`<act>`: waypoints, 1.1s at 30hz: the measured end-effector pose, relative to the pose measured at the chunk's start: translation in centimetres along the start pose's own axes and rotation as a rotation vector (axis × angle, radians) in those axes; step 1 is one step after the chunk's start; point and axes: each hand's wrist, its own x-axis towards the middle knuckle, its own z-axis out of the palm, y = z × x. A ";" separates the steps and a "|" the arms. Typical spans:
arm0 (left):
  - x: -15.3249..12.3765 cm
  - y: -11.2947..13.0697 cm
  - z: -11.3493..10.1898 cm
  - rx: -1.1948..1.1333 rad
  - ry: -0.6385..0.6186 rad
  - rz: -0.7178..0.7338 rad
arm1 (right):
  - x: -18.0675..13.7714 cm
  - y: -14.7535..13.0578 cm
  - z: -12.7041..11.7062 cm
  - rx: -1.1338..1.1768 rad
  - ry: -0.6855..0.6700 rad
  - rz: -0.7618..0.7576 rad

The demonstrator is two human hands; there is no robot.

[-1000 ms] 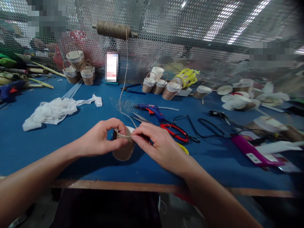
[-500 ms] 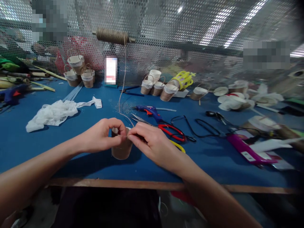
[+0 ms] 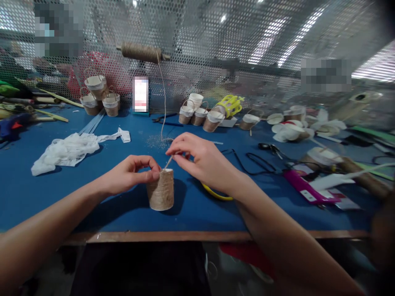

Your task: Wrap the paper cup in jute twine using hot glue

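Observation:
A small twine-wrapped cup (image 3: pixel 162 194) stands on the blue table near its front edge. My left hand (image 3: pixel 135 174) is closed at the cup's upper left rim, thumb and fingertips pinched there. Just above the rim, my right hand (image 3: pixel 199 154) pinches a strand of twine (image 3: pixel 164 98), its other fingers curled. A short length of the strand runs from the cup's rim up to these fingertips. Behind the hand, the twine leads up to a spool (image 3: pixel 141 52) mounted on the mesh panel.
Yellow-handled scissors (image 3: pixel 217 195) lie partly under my right forearm. Crumpled white fabric (image 3: pixel 64 151) is at left. Several small handled baskets (image 3: pixel 213 120) stand along the back. At right are black cords (image 3: pixel 257 162) and a purple power strip (image 3: pixel 304 187).
My right hand has risen away from the cup, drawing the strand upward. My left hand stays at the rim, and more of the cup's side shows. The view has shifted slightly.

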 end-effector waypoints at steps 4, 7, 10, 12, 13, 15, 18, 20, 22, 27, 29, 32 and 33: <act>-0.2 -0.4 0.2 -0.158 -0.019 -0.011 | 1.6 0.5 1.2 0.079 -0.025 -0.055; -0.2 -0.7 0.2 -0.216 -0.019 -0.020 | 2.3 1.1 2.4 0.121 -0.074 -0.062; -0.2 -0.9 0.1 -0.248 -0.034 -0.018 | 2.4 1.4 2.8 0.187 -0.118 -0.005; -0.2 -1.0 0.0 -0.267 -0.047 -0.015 | 2.2 1.9 2.4 0.169 -0.121 0.123; -0.2 -1.0 0.0 -0.277 -0.052 -0.014 | 2.1 2.3 2.1 0.115 -0.120 0.227; -0.2 -1.0 -0.1 -0.289 -0.057 -0.011 | 1.6 3.6 1.2 -0.054 -0.115 0.465; -0.2 -1.0 -0.2 -0.271 -0.055 0.010 | 0.7 6.3 0.1 -0.259 -0.098 0.706; -0.2 -1.1 -0.3 -0.242 -0.065 0.038 | 0.0 8.1 -0.1 -0.333 -0.165 0.812; -0.1 -1.1 -0.3 -0.214 -0.076 0.064 | -0.5 9.5 0.1 -0.334 -0.286 0.880; -0.1 -1.0 -0.7 -0.183 -0.068 0.112 | -0.3 10.9 1.6 -0.212 -0.439 0.972; -0.1 -1.0 -1.0 -0.183 -0.066 0.126 | -0.1 11.0 2.0 -0.146 -0.408 1.005; -0.1 -1.2 -1.3 -0.206 -0.074 0.120 | -0.1 10.7 2.0 -0.003 -0.308 1.032; 0.0 -1.2 -1.4 -0.215 -0.077 0.109 | -0.1 10.5 1.7 0.049 -0.255 1.030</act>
